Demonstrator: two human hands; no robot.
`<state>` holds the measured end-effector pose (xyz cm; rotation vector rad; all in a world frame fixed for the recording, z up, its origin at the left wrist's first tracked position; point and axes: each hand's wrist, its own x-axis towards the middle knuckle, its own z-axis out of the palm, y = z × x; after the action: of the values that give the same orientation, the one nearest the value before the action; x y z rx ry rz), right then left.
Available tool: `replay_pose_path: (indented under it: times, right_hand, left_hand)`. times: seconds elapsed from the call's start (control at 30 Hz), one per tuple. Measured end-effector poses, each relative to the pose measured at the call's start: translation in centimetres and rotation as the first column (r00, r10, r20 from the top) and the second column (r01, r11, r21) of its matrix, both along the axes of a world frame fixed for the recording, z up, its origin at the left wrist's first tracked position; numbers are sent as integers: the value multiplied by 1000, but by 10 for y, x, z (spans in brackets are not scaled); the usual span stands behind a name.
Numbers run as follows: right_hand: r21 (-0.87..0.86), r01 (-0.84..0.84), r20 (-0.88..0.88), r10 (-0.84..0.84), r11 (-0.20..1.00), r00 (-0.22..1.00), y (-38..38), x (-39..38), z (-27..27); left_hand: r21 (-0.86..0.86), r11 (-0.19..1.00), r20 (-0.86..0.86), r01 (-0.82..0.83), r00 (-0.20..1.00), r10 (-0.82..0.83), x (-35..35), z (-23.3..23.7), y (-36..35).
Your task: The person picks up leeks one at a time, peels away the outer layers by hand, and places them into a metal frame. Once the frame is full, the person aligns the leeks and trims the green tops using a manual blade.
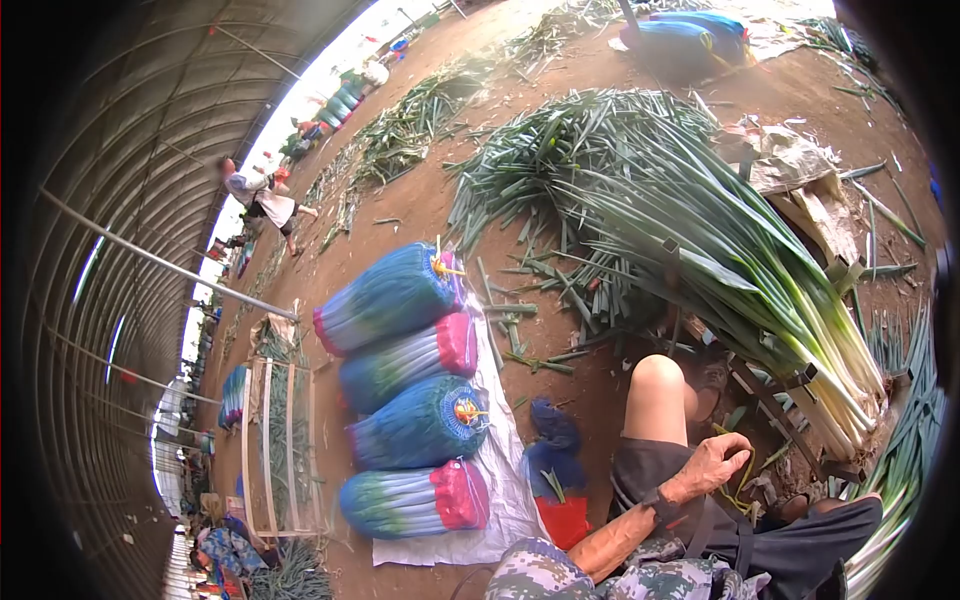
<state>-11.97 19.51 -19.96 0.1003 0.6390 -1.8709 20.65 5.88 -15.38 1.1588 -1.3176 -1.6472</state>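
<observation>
My left hand [712, 466], with a dark watch [664, 506] on its wrist, hangs over my lap with fingers curled and their tips together. Whether something small is pinched there I cannot make out. Just below it shows a thin yellow cord [738, 494]. Beyond the hand, a big heap of long green onions [770, 270] rests across a dark metal frame [765, 395], white ends toward me and green leaves away. More green onions [905, 460] lie at the right. My right hand is not in view.
Several netted green onion bundles [405, 420] lie on a white sheet [490, 500] at the left. Blue and red netting [560, 500] is beside my leg. A wooden frame [270, 450] stands farther left. Another person [262, 195] is in the distance; leaf trimmings [420, 125] litter the soil.
</observation>
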Motion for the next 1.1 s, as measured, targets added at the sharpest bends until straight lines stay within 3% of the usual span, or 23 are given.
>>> replay_pose_path:
  times: [0.6, 0.63, 0.73, 1.1]
  right_hand:
    - [-5, 63, -47, -63, 998, 997, 10, -6, -9]
    - [-1, 58, -55, -58, 998, 997, 14, -10, -7]
    - [11, 52, -59, -51, 999, 997, 14, -6, -3]
    - [0, 39, -76, -39, 999, 996, 14, -5, -7]
  left_hand:
    - [-36, 999, 79, 17, 997, -14, 10, 15, -3]
    - [118, 993, 52, 32, 998, -38, 9, 16, -2]
    - [-32, 999, 48, 8, 999, -7, 10, 18, -5]
    - [-81, 996, 70, 23, 997, -17, 17, 24, 2]
